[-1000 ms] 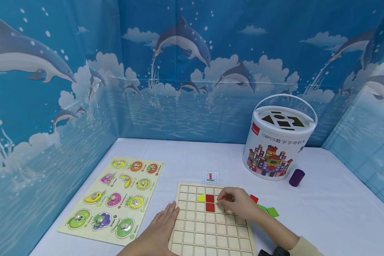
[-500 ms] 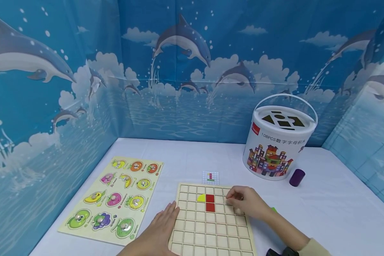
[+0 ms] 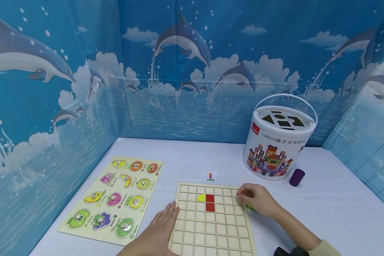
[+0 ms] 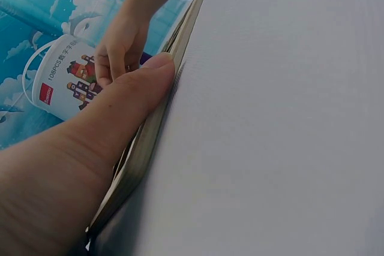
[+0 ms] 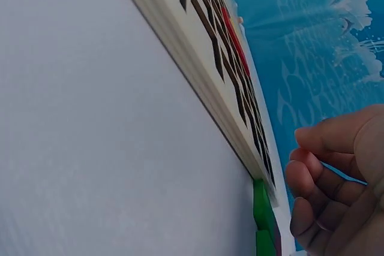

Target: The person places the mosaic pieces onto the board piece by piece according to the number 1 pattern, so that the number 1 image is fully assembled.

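Observation:
A pale wooden grid board [image 3: 200,227] lies in front of me. Two red square tiles [image 3: 210,207] sit one below the other in its cells, with a yellow tile [image 3: 201,198] that has a slanted corner to their left. My left hand [image 3: 158,225] rests along the board's left edge, fingers extended; in the left wrist view its thumb [image 4: 135,88] touches the near edge. Over the board's upper right edge, my right hand [image 3: 259,201] has its fingers loosely bent, with nothing visible between them. Green tiles [image 5: 262,207] lie beside that edge, largely hidden by this hand in the head view.
Behind the board lies a small printed grid card [image 3: 210,177]. A fruit knob puzzle [image 3: 115,193] is on the left. At the back right stand a white lidded bucket [image 3: 275,149] and a purple cylinder [image 3: 297,177]. A dolphin-print curtain [image 3: 179,106] encloses the table.
My right hand has moved right, from beside the red tiles to the board's right edge, now covering the loose red tile and most of the green ones. The left hand stays put.

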Action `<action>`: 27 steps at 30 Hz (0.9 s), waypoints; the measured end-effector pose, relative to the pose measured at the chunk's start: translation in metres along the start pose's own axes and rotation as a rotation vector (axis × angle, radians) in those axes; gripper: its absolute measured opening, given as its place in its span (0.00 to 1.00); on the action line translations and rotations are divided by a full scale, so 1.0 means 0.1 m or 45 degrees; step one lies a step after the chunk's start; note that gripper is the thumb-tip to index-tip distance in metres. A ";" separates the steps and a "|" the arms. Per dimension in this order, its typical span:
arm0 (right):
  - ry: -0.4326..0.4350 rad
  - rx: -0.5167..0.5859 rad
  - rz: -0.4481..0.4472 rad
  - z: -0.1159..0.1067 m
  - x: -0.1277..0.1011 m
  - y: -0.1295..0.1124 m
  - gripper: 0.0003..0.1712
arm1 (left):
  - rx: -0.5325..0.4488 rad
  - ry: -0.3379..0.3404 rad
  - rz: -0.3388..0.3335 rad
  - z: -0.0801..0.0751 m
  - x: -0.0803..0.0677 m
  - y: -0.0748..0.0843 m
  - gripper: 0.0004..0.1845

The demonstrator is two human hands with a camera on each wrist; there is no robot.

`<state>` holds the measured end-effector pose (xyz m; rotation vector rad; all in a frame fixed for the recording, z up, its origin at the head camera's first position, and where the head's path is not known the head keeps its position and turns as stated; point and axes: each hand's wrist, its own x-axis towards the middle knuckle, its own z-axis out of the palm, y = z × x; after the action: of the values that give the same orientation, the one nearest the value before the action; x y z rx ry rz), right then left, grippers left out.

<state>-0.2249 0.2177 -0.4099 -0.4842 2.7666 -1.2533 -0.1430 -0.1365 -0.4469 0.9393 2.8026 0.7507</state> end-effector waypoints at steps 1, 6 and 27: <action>0.012 -0.012 0.003 -0.02 0.00 0.01 0.02 | -0.002 -0.002 -0.003 0.00 0.00 0.00 0.70; 0.065 -0.075 0.017 -0.09 -0.01 0.08 0.01 | 0.015 0.006 0.001 0.00 0.00 0.00 0.70; 0.065 -0.136 0.181 -0.27 -0.06 0.32 0.06 | -0.021 -0.008 -0.004 0.00 0.01 0.00 0.71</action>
<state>-0.2327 0.2584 -0.4158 -0.2594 2.8628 -1.1070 -0.1435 -0.1361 -0.4466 0.9329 2.7874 0.7676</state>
